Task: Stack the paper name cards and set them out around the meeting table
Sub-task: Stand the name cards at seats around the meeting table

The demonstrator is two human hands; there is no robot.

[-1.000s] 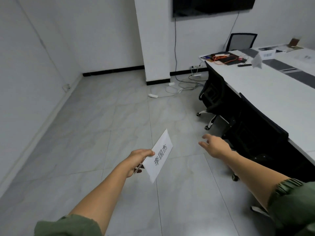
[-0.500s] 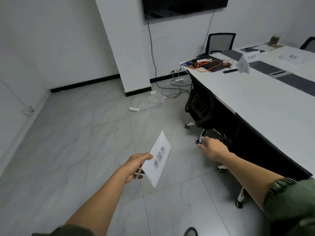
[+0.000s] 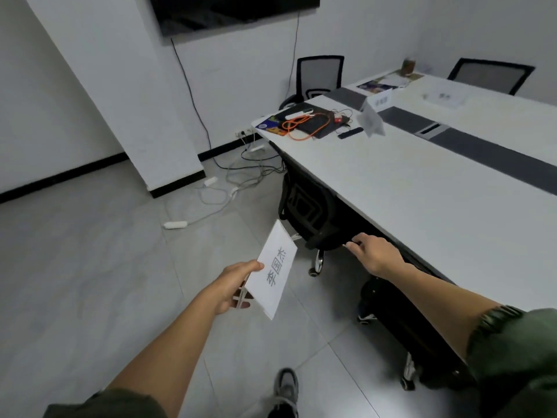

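We have the left hand (image 3: 238,286) pinching a white name card (image 3: 275,274) by its lower-left edge, thumb on top, printed face up. Print peeking out below the thumb hints at more cards underneath, but it's too small to call. The card is in the air over the floor, not over the counter (image 3: 422,191). Its long axis runs from the hand up and to the right, roughly toward the counter's near edge. The right hand (image 3: 375,251) is empty, fingers straight, reaching at the back of the black chair (image 3: 310,212) tucked under that edge. Key relation: the counter lies ahead and right of both hands, with the chair between card and tabletop. The right hand is the nearer one, and the card-holding left is well short of the edge. Two folded cards (image 3: 371,120) already stand at the far end, so we judge the near stretch of counter to be the next spot. Likely move: carry the card rightward over the chair, or pass it to the right hand first.
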